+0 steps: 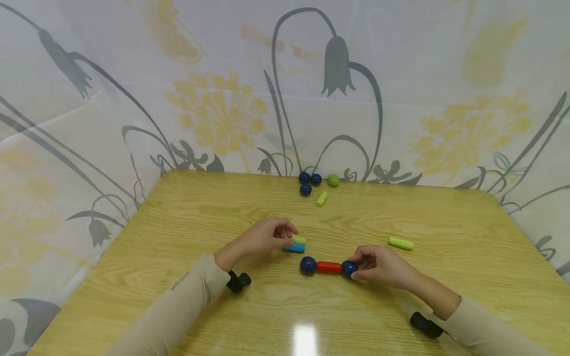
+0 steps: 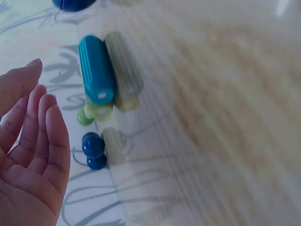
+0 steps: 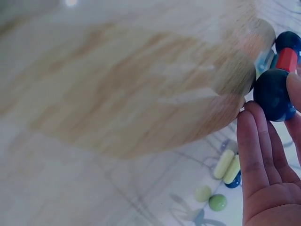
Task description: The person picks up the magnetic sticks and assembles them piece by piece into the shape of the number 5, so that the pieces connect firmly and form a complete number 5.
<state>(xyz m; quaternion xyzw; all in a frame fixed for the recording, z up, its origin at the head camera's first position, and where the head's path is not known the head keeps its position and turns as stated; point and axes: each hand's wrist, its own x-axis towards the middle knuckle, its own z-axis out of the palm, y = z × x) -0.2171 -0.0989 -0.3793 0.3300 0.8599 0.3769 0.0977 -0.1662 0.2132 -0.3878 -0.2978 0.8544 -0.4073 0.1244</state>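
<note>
My right hand (image 1: 384, 266) pinches a dark blue ball (image 1: 349, 269) at the right end of a red rod (image 1: 329, 267). A second dark blue ball (image 1: 308, 265) sits on the rod's left end, so the three form one dumbbell-like bar low over the table. In the right wrist view my thumb and fingertips lie on the nearer ball (image 3: 274, 96). My left hand (image 1: 265, 235) hovers with loosely bent fingers beside a blue rod (image 1: 294, 248) and a yellow-green rod (image 1: 299, 240). The left wrist view shows a gap between that hand (image 2: 35, 150) and the blue rod (image 2: 96, 70).
Three dark blue balls (image 1: 305, 189) and a green ball (image 1: 333, 180) are grouped at the table's back edge. A yellow-green rod (image 1: 322, 199) lies before them; another (image 1: 401, 243) lies beyond my right hand. A flower-patterned cloth (image 1: 303, 99) hangs behind the wooden table (image 1: 213, 207).
</note>
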